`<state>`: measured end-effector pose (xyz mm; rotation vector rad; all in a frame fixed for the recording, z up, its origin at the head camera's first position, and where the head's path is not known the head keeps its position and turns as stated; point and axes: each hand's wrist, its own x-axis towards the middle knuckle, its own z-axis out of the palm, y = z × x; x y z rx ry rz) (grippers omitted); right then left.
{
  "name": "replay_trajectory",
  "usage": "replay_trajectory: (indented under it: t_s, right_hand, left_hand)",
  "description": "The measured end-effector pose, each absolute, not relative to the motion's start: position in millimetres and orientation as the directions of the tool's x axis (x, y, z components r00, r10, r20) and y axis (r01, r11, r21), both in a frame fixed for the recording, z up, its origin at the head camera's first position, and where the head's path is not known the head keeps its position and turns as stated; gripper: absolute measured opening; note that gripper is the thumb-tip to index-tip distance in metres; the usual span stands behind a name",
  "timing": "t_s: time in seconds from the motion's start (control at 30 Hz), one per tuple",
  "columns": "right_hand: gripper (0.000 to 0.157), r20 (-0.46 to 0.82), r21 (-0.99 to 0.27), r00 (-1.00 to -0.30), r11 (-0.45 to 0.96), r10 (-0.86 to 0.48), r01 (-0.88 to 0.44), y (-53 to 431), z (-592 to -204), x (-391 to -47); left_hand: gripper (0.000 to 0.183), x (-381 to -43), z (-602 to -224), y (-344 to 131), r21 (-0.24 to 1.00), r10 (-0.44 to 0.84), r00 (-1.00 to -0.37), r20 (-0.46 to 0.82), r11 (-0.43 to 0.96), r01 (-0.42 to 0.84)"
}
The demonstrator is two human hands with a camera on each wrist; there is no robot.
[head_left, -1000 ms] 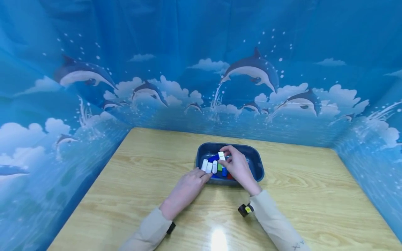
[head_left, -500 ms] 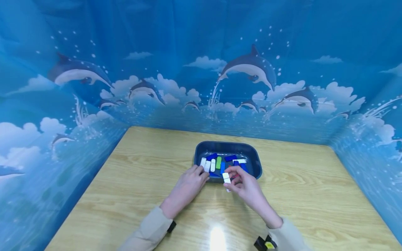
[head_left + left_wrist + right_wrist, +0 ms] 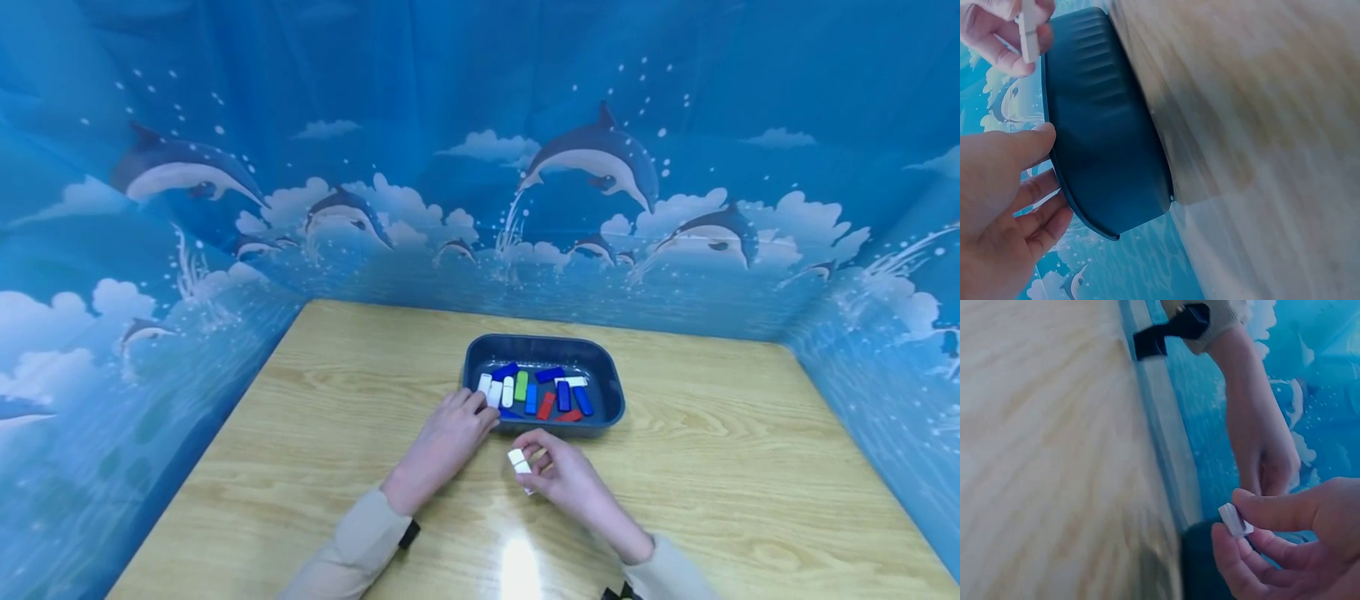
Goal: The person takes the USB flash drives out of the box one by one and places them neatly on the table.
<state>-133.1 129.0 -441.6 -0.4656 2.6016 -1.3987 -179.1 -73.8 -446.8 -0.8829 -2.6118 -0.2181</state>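
Hands are both occupied: the right hand (image 3: pixel 558 479) pinches a white block (image 3: pixel 519 461) between thumb and fingertips, and the left hand (image 3: pixel 450 429) grips the near-left rim of a dark blue tray (image 3: pixel 611 421). The held block is outside the tray, just beyond its near rim on the person's side, above the table (image 3: pixel 337 375).

Tray contents, left to right: three white blocks (image 3: pixel 495 394) side by side, partly covered by the left fingers; a green block (image 3: pixel 521 386); a mid-blue block (image 3: pixel 531 399); two red blocks (image 3: pixel 546 406) near the front wall. Dark blue blocks (image 3: pixel 564 396) lie among these at several angles. Another white block (image 3: pixel 574 382) lies crosswise toward the right rear.

The head view alone shows the tray interior. The left wrist view shows the outer wall, with a band of ridges, and the left thumb (image 3: pixel 1041 137) at the rim, fingers bent beside it; the contents are hidden. The right wrist view shows one end of the held block with a small white part beside it; whether both are one piece cannot be told. It also shows a black wrist device (image 3: pixel 1175 331) on the left sleeve (image 3: pixel 1222 322).

Both forearms extend forward from the person's side. The right hand's other fingers are bent below the pinch.
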Motion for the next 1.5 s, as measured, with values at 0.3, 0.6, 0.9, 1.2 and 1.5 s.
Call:
replay_trajectory:
  t_s: [0.3,0.6,0.9,1.2,1.5]
  right_hand:
    - [0.042,-0.045,-0.826,-0.893,0.519,-0.448,-0.219,106.8,-450.1,-127.9]
    - [0.053,-0.082,-0.814,-0.864,0.534,-0.496,-0.229,94.8,-453.8,-130.6]
    - [0.049,0.003,-0.580,-0.869,0.707,-0.495,-0.405,82.1,-456.3,-133.8]
    - [0.048,-0.016,-0.482,-0.884,0.778,-0.467,-0.402,75.0,-458.3,-135.8]
    - [0.058,-0.020,-0.456,-0.880,0.787,-0.475,-0.415,77.6,-453.6,-132.1]
  left_hand:
    - [0.015,-181.3,-445.8,-75.8,0.024,0.563,-0.724,0.397,0.783,0.622]
    - [0.015,-180.3,-444.5,-77.2,0.001,0.572,-0.715,0.402,0.780,0.626]
    - [0.014,-179.2,-443.9,-77.5,0.011,0.572,-0.718,0.397,0.779,0.626]
    - [0.012,-179.1,-444.5,-77.4,0.005,0.572,-0.714,0.402,0.779,0.627]
    - [0.015,-179.6,-445.2,-77.0,0.020,0.564,-0.723,0.399,0.783,0.622]
